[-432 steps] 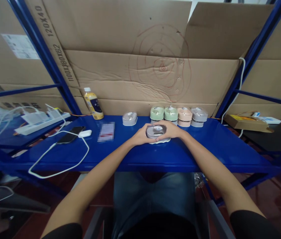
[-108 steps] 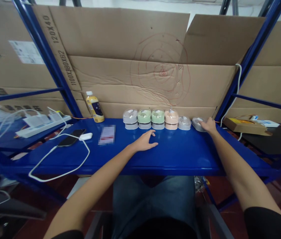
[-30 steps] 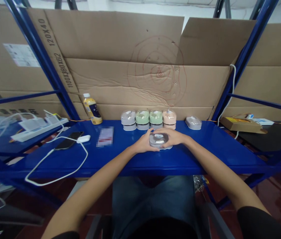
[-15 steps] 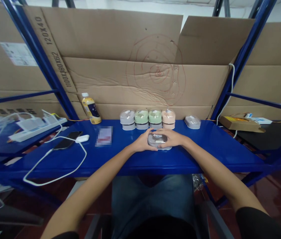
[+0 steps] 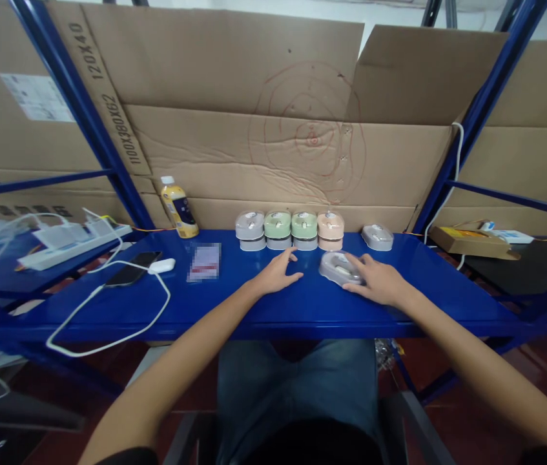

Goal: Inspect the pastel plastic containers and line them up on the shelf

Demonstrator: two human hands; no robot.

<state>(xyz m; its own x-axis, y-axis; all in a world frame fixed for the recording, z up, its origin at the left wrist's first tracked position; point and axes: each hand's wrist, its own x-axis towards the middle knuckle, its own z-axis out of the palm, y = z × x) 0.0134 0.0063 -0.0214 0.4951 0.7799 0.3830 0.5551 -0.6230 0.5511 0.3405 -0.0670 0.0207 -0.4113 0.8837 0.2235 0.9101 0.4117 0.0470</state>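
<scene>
Lap: blue jeans [image 5: 297, 387] at the bottom edge, a forearm coming up on either side.
Left hand [image 5: 276, 274]: flat on the glossy blue metal shelf [image 5: 234, 310], fingers loosely spread, gripping nothing.
Right hand [image 5: 377, 282]: at three o'clock from the left one, fingers draped over the near edge of the grey oval plastic case [image 5: 338, 267], not pinching it.
Grey case: lies flat on the shelf, just beside the right fingertips, at eleven o'clock from that hand.
Further back: four two-high stacks of small oval cases [image 5: 290, 230], grey, green, green and peach, in a touching row at twelve o'clock.
Loner: a second grey oval case [image 5: 377, 237] apart at the row's three o'clock.
Left side: white cable [image 5: 108, 326], black phone [image 5: 132, 268], yellow bottle [image 5: 179, 208].
Backdrop: brown cardboard sheets [image 5: 278, 129].
</scene>
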